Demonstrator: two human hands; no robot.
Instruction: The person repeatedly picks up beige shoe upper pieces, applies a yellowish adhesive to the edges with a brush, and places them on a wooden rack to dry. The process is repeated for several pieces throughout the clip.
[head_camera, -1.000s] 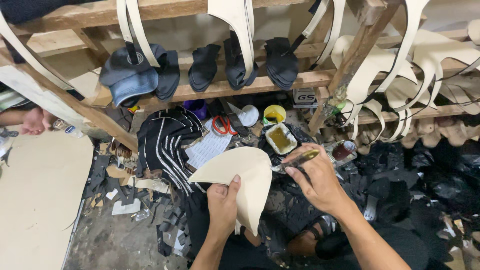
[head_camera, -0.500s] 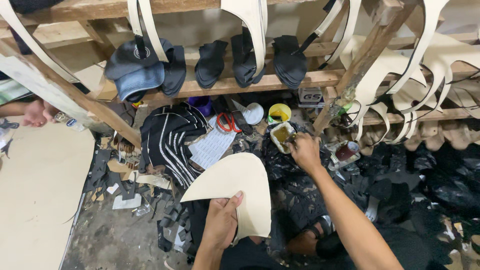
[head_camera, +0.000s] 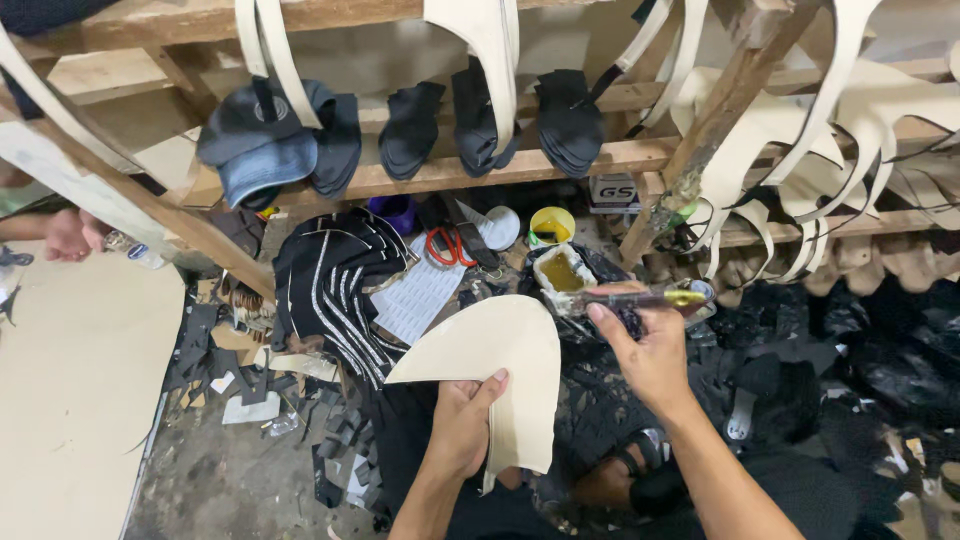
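left hand (head_camera: 462, 425) grip clamped on cream panel (head_camera: 495, 370); right hand (head_camera: 645, 350) grips brush (head_camera: 630, 298) by glue tub (head_camera: 562, 270).

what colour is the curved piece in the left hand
Pale cream. The curved piece, pinched by the left hand, shows plainly in the head view.

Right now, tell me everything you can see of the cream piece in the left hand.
The cream piece is a flat, thin, stiff-looking sheet, like board or leather, with one rounded end and straight edges running to a corner. Its face is plain and unmarked. The left hand pinches its lower edge and holds it over the black scraps. The right hand holds a brush just above its right side, apart.
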